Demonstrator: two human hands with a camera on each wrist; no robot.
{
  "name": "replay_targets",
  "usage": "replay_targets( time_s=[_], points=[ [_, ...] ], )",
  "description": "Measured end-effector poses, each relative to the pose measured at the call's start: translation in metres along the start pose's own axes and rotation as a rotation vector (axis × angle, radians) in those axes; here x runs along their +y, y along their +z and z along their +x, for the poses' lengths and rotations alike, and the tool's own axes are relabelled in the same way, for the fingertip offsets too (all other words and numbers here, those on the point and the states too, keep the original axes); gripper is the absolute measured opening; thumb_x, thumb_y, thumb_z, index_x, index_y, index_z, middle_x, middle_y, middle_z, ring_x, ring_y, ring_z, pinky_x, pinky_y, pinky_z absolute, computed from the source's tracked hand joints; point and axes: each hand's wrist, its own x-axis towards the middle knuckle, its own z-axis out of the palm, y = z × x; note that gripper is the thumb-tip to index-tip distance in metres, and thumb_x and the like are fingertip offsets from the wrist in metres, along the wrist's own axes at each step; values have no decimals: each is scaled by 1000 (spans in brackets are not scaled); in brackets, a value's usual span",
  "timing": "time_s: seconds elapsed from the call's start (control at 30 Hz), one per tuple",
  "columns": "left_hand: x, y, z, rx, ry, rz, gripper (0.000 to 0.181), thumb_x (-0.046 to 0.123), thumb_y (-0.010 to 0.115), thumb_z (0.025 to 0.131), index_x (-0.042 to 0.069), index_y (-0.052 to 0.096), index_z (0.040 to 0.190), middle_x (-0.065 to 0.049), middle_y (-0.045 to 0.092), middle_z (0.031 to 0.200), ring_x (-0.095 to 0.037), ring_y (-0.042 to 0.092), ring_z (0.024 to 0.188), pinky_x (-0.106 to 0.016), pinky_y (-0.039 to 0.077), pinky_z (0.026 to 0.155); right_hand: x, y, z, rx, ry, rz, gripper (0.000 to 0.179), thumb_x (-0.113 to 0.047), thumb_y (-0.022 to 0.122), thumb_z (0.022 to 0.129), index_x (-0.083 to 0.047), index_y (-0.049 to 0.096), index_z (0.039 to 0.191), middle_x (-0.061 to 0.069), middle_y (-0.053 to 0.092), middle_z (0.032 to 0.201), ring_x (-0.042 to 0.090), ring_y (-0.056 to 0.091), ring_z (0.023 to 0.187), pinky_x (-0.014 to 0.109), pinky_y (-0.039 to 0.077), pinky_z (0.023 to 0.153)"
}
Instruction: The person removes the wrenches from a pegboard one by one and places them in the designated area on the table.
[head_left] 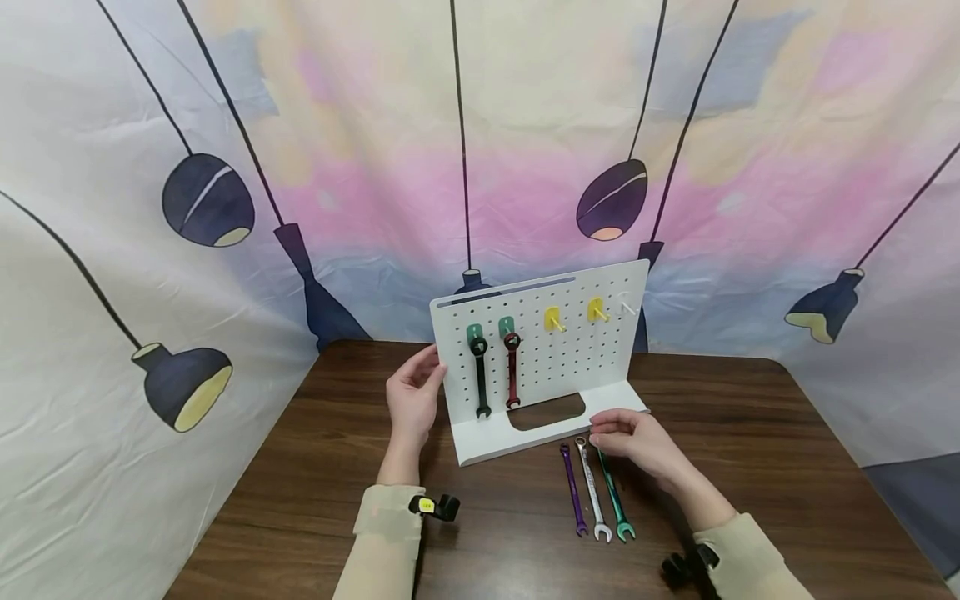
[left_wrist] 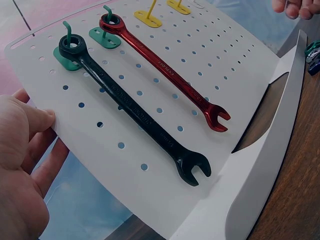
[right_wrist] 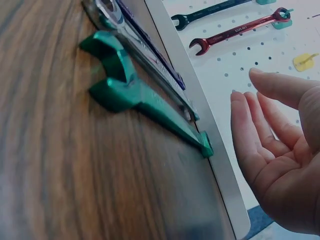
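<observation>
A white pegboard stand [head_left: 540,354] stands on the table, with a black wrench [head_left: 481,379] and a red wrench [head_left: 512,371] hanging from green hooks. My left hand [head_left: 414,396] pinches the board's left edge, thumb on the front face and fingers behind, as the left wrist view shows. Over the front right of the stand's base is my right hand [head_left: 633,437], fingers loosely bent and nothing between thumb and fingertips [right_wrist: 239,100]. Just below it lie a green wrench [head_left: 615,496], a silver wrench [head_left: 592,492] and a purple wrench [head_left: 573,492], side by side with their open ends toward me.
Two yellow hooks [head_left: 553,319] and a clear hook [head_left: 627,307] on the board's right half carry nothing. The base has a wide cutout [head_left: 547,411]. Behind the brown wooden table [head_left: 300,500] hangs a cloth backdrop [head_left: 375,192] printed with lamps.
</observation>
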Motion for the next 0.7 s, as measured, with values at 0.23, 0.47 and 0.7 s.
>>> replay_targets(
  time_s=[0.23, 0.47, 0.7],
  points=[
    [2, 0, 0, 4, -4, -1, 30, -9, 73, 97, -3, 76, 127, -29, 73, 111, -6, 65, 90, -19, 49, 76, -3, 10, 11, -3, -41, 55, 47, -13, 82, 95, 10, 65, 131, 13, 75, 111, 15, 72, 95, 28, 58, 84],
    [1, 1, 0, 5, -14, -1, 30, -9, 73, 97, -3, 76, 127, -29, 72, 111, -7, 65, 89, -20, 48, 76, -6, 21, 20, 8, -78, 74, 49, -13, 82, 95, 13, 63, 132, 13, 75, 113, 15, 73, 96, 30, 59, 86],
    [-1, 1, 1, 7, -6, 4, 31, -9, 72, 97, -2, 76, 127, -28, 73, 111, -7, 65, 89, -20, 48, 77, -11, 31, 27, 27, -78, 140, 52, -11, 81, 96, 15, 60, 136, 27, 70, 125, 15, 73, 100, 32, 60, 89]
  ],
)
